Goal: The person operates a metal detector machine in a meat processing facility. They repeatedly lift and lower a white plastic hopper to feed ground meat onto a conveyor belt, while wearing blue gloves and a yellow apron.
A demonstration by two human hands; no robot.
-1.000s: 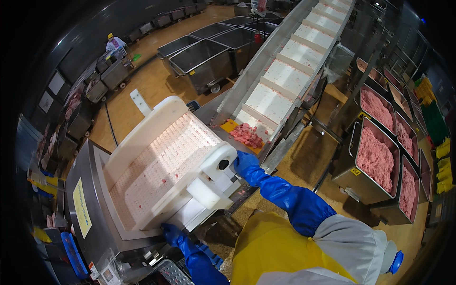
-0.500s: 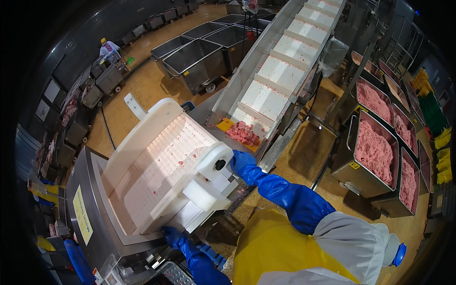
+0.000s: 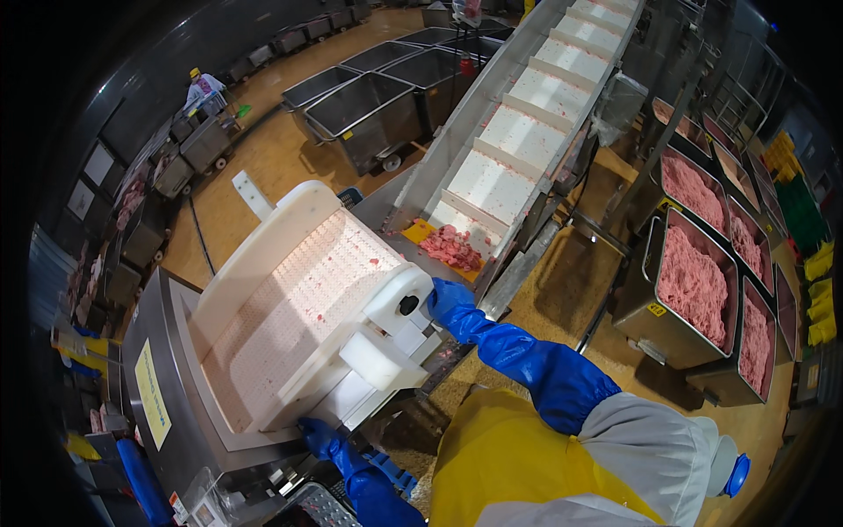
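Observation:
A white perforated conveyor belt (image 3: 290, 307) with small scraps of meat runs between tall white side guards (image 3: 255, 237) in front of me. My right hand (image 3: 450, 303), in a blue glove and sleeve, is closed against the near guard's far end, beside a black knob (image 3: 408, 305). At that guard's lower left end my left hand (image 3: 320, 436), also blue-gloved, touches the edge with curled fingers, their tips partly hidden. A white block (image 3: 384, 360) sits between my hands on the machine's side. Minced pink meat (image 3: 450, 248) lies at the foot of an inclined, cleated conveyor (image 3: 500, 167).
Metal bins (image 3: 689, 285) heaped with pink meat stand at the right. Several wheeled steel carts (image 3: 360, 110) stand beyond the belt. A steel machine housing (image 3: 167, 369) borders the belt's left end. Far left, a person in a yellow cap (image 3: 200, 88) stands by carts.
Scraps on the perforated belt have shifted up and right, toward the cleated conveyor. Both my hands keep their places. The whole view has moved very slightly.

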